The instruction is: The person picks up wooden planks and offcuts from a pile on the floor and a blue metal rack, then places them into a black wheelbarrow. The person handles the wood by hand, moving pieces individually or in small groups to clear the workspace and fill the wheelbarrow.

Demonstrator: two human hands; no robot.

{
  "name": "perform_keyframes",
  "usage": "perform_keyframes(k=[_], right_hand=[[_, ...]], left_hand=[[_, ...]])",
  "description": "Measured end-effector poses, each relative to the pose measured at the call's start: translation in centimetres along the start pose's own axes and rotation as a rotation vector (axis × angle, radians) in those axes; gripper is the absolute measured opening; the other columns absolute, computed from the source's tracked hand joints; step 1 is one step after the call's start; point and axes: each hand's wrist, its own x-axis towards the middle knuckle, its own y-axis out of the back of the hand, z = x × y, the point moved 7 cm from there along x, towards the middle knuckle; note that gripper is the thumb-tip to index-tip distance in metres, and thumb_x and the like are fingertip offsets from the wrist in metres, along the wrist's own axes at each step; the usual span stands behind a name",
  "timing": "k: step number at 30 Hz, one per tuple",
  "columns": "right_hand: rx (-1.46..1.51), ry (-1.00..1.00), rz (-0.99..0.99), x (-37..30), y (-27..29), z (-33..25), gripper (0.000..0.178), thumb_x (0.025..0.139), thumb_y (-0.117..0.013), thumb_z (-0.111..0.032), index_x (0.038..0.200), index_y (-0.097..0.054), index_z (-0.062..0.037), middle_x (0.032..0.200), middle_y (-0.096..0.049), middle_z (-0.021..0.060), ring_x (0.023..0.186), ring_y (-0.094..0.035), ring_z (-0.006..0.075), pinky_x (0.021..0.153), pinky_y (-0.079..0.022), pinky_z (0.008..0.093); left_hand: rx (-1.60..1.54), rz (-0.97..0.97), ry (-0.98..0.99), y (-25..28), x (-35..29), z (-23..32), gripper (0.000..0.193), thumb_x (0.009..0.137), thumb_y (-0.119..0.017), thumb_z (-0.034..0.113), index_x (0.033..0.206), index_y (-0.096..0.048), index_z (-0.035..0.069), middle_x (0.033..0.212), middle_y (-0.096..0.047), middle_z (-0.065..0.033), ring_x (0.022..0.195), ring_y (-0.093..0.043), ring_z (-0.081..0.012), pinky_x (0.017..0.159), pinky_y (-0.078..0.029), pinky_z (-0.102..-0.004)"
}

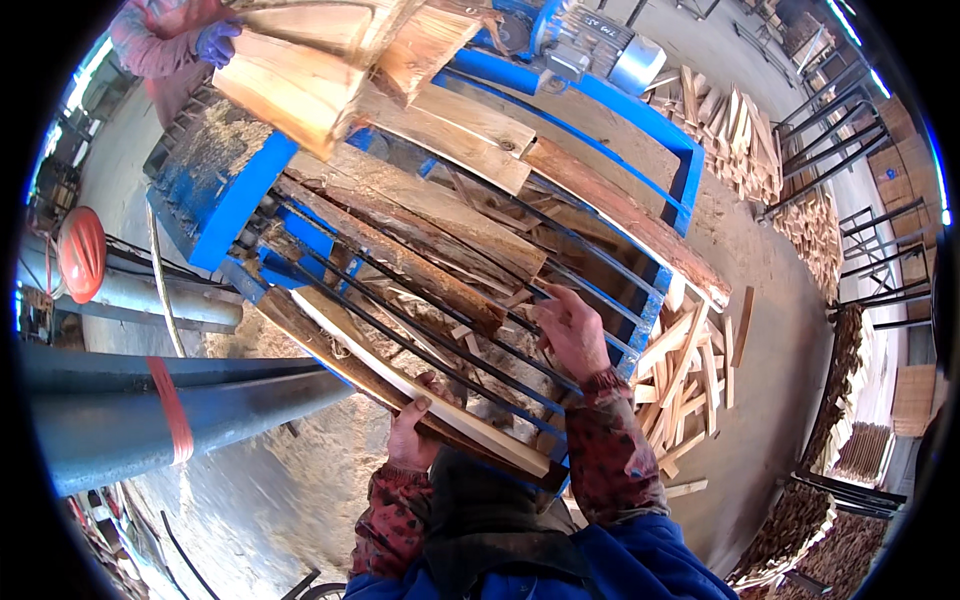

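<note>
My left hand is closed round a long pale strip of wood, thumb on top. A dark bark-edged strip runs alongside it, close to my body. My right hand is over the black metal bars of a blue machine frame, at the near end of a wide sawn board; its fingers are bent but apart, and nothing shows in them. Left of that board lies a bark-covered slab, its end near my right hand.
Across the machine, a person's purple-gloved hand holds wide planks. A bark-edged board rests on the frame's right side. Loose offcuts are heaped on the floor at right. A blue motor sits at the far end; large pipes are at left.
</note>
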Motion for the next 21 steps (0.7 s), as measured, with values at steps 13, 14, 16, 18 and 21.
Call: perform_keyframes(k=[13,14,16,18,21], right_hand=[[0.263,-0.021,0.047,2.7,-5.1,0.6,0.06,0.083,-0.072,-0.015,0.131,-0.041,0.0052,0.092,-0.066,0.0142,0.061,-0.065,0.0155,0.045,-0.044,0.0243],[0.239,-0.002,0.05,2.8,-4.9,0.5,0.057,0.083,-0.073,-0.016,0.128,-0.046,0.0057,0.092,-0.067,0.0136,0.063,-0.065,0.0152,0.046,-0.044,0.0245],[-0.189,0.211,0.078,4.3,-4.3,-1.6,0.044,0.078,-0.077,-0.026,0.104,-0.062,0.0052,0.082,-0.068,0.0156,0.067,-0.065,0.0216,0.058,-0.049,0.0304],[-0.595,0.257,0.025,5.7,-3.7,-3.7,0.041,0.076,-0.078,-0.031,0.092,-0.065,0.004,0.077,-0.067,0.0171,0.069,-0.065,0.0258,0.063,-0.05,0.0331],[-0.59,0.257,-0.115,7.8,-4.6,-4.6,0.041,0.072,-0.079,-0.033,0.088,-0.064,0.002,0.078,-0.066,0.0189,0.073,-0.066,0.0308,0.066,-0.051,0.037]], left_hand=[[0.051,0.089,-0.045,1.2,-0.3,0.1,0.046,0.081,-0.061,0.009,0.125,-0.049,-0.001,0.1,-0.061,-0.0089,0.093,-0.059,-0.0242,0.086,-0.05,-0.0383],[0.045,0.086,-0.039,1.1,-0.5,0.2,0.046,0.082,-0.061,0.009,0.125,-0.05,-0.001,0.1,-0.061,-0.0089,0.094,-0.06,-0.0243,0.087,-0.05,-0.0385],[0.038,0.12,-0.029,1.7,-0.5,0.0,0.044,0.082,-0.059,0.008,0.124,-0.052,-0.002,0.102,-0.062,-0.01,0.095,-0.061,-0.0247,0.088,-0.051,-0.0393],[0.017,0.129,-0.026,1.6,-0.3,-0.1,0.043,0.082,-0.059,0.007,0.123,-0.053,-0.002,0.103,-0.063,-0.0103,0.096,-0.061,-0.025,0.088,-0.051,-0.0395],[0.026,0.119,-0.004,0.6,-0.7,0.4,0.042,0.081,-0.06,0.007,0.122,-0.054,-0.001,0.103,-0.063,-0.0098,0.096,-0.062,-0.0246,0.088,-0.051,-0.0391]])
